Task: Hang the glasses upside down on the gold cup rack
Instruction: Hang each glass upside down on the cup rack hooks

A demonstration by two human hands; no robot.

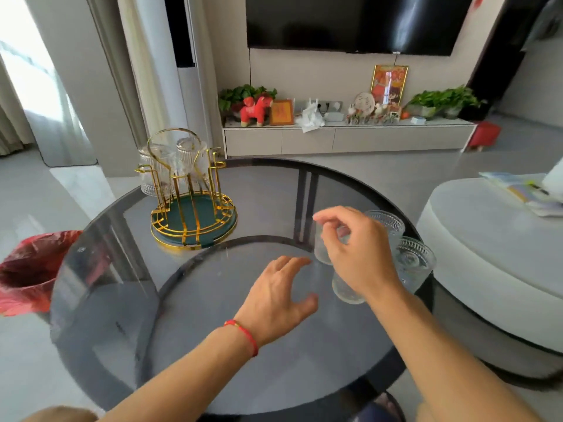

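Note:
The gold cup rack [193,220] with a green base stands at the far left of the round glass table [213,345]. Two ribbed glasses [189,159] hang upside down on its back prongs. My right hand [356,254] is closed around a clear glass [322,249] near the table's right side, lifted slightly. Under my wrist stands another glass [345,289]. Two more ribbed glasses [416,263] stand upright by the right edge. My left hand [280,296] hovers with fingers spread just left of the held glass, touching nothing.
A bin with a red bag [33,269] sits on the floor left of the table. A white round ottoman [487,257] stands to the right, papers on it. A TV cabinet with ornaments [347,138] lines the far wall.

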